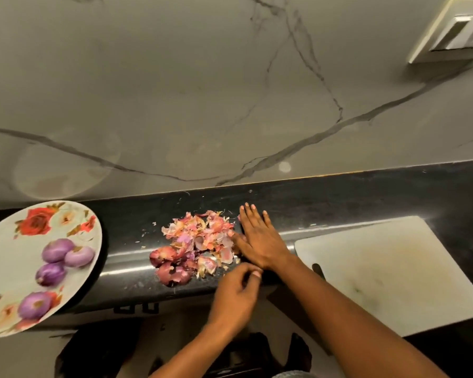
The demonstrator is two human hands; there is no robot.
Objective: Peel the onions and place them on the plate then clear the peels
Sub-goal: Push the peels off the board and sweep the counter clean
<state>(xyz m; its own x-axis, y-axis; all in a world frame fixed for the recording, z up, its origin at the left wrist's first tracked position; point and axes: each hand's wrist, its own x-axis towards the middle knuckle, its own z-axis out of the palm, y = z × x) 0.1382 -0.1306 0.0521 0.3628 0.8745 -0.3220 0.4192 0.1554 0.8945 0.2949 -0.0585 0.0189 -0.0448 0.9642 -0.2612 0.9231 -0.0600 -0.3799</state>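
Observation:
Several peeled purple onions [57,250] lie on a white plate with red roses [17,268] at the left. A heap of pink and red onion peels [194,244] sits on the black counter [339,203] in the middle. My right hand [260,241] lies flat on the counter with straight fingers, its edge against the right side of the heap. My left hand [236,293] hovers at the counter's front edge just below the heap, fingers curled into a cup; I cannot see anything in it.
A white cutting board [388,274] lies on the counter to the right of my hands. A marble wall rises behind the counter, with a switch plate [459,31] at the top right. Small peel crumbs are scattered around the heap.

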